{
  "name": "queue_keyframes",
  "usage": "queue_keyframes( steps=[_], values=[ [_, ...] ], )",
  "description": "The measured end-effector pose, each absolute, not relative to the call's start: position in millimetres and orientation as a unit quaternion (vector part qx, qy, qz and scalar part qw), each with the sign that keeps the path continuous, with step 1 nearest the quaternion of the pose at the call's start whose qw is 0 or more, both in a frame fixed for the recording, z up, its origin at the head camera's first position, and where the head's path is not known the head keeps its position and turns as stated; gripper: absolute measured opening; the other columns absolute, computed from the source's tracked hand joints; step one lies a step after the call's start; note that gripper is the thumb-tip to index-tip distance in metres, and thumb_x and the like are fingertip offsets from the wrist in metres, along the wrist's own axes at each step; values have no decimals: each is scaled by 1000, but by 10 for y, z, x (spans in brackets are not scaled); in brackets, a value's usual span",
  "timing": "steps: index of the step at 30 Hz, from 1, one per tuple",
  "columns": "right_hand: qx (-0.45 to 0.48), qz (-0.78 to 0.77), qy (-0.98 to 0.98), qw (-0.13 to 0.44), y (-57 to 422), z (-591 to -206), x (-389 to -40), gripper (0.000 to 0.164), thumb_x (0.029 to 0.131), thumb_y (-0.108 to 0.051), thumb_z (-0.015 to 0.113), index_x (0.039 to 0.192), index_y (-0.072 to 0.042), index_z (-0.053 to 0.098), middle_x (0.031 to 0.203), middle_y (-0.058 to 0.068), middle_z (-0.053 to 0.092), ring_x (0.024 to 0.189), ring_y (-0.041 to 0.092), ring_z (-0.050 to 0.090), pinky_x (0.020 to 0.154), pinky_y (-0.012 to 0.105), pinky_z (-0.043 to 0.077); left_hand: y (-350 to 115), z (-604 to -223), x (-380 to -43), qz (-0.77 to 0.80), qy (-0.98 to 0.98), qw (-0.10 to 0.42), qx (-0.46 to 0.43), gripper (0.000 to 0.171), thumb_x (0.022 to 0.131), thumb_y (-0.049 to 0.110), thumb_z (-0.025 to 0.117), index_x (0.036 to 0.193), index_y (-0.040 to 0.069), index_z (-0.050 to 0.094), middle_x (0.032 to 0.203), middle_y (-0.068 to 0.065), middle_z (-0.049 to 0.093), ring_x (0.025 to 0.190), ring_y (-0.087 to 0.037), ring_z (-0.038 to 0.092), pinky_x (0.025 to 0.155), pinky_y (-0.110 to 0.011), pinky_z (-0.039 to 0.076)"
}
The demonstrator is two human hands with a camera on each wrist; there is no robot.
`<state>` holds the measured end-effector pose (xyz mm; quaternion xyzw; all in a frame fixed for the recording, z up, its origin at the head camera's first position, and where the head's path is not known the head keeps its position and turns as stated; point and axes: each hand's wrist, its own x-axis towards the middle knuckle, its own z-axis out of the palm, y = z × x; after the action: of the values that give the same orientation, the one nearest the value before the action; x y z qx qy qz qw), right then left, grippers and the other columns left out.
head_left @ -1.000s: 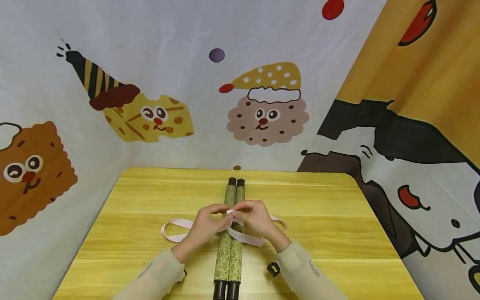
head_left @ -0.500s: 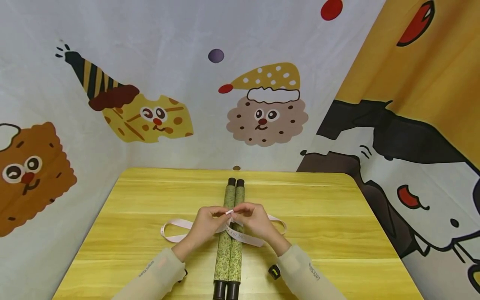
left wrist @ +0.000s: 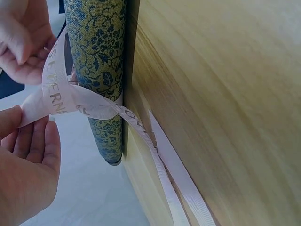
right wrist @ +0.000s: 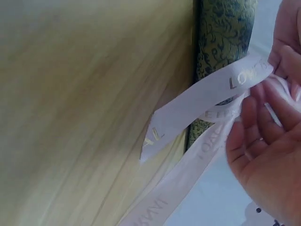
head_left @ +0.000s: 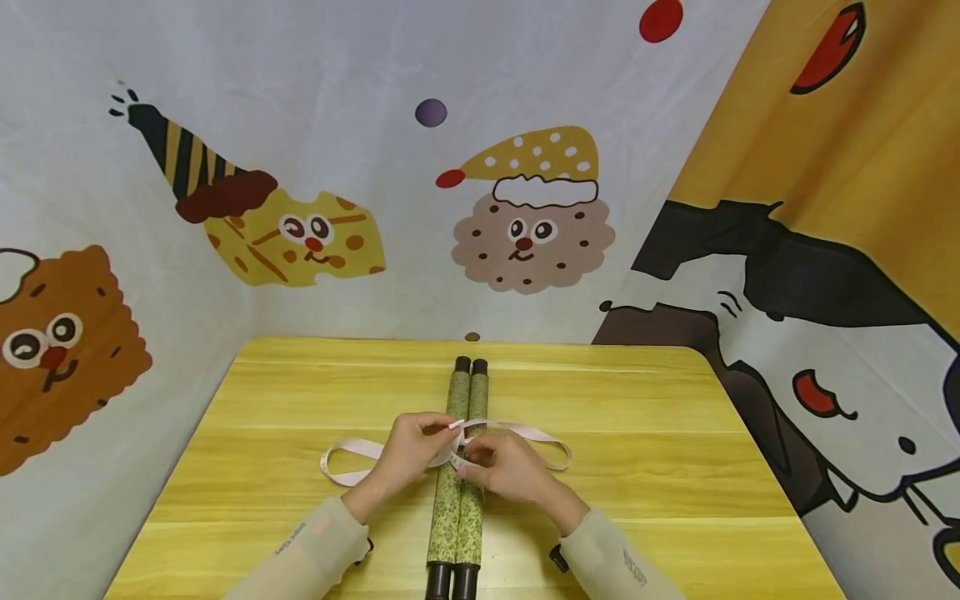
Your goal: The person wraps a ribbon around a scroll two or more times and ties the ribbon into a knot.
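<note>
Two slim rolled scrolls (head_left: pixel 447 508), covered in green-gold patterned cloth with dark knobs at their ends, lie side by side on the table. Around their middle runs a pale pink ribbon (left wrist: pixel 57 75) with gold lettering. My left hand (head_left: pixel 408 450) pinches a fold of it between thumb and fingertips, just above the scrolls. Lower and nearer to me, my right hand (head_left: pixel 513 468) holds another part of the ribbon in curled fingers, which partly hide the crossing. In the right wrist view, a slant-cut ribbon end (right wrist: pixel 151 141) hangs beside the scrolls.
The wood-grain table (head_left: pixel 660 467) carries loose ribbon loops on both sides of the scrolls. A small black object (head_left: pixel 558 558) shows at the right sleeve. Behind the table hangs a white cloth (head_left: pixel 412 50) with cartoon prints, with a yellow part at the right.
My right hand has left the fold beside the left fingertips and come down towards me onto the nearer ribbon strand. The left hand keeps its pinch, almost in the same place.
</note>
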<state>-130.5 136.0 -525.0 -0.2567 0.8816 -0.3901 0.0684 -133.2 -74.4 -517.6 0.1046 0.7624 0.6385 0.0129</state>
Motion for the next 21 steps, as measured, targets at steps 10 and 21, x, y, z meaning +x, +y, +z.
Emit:
queue_keyframes(
  steps=[10, 21],
  values=[
    [-311, -289, 905, 2, 1423, -5321, -1212, 9, 94, -18, 80, 85, -20, 78, 79, -18, 62, 73, -1, 53, 69, 21, 48, -745, -5207, -1331, 634, 766, 7, 107, 9, 94, 3, 77, 102, 1, 81, 101, -13, 78, 90, -21, 73, 75, -24, 60],
    [-263, -348, 899, 38, 1892, -5291, -1078, 5, 95, -14, 78, 92, -11, 80, 87, -12, 69, 79, 4, 58, 71, 26, 52, -717, -5174, -1317, 642, 763, 16, 76, 12, 94, 3, 77, 104, -2, 80, 104, -16, 78, 91, -25, 75, 77, -38, 63]
  ],
)
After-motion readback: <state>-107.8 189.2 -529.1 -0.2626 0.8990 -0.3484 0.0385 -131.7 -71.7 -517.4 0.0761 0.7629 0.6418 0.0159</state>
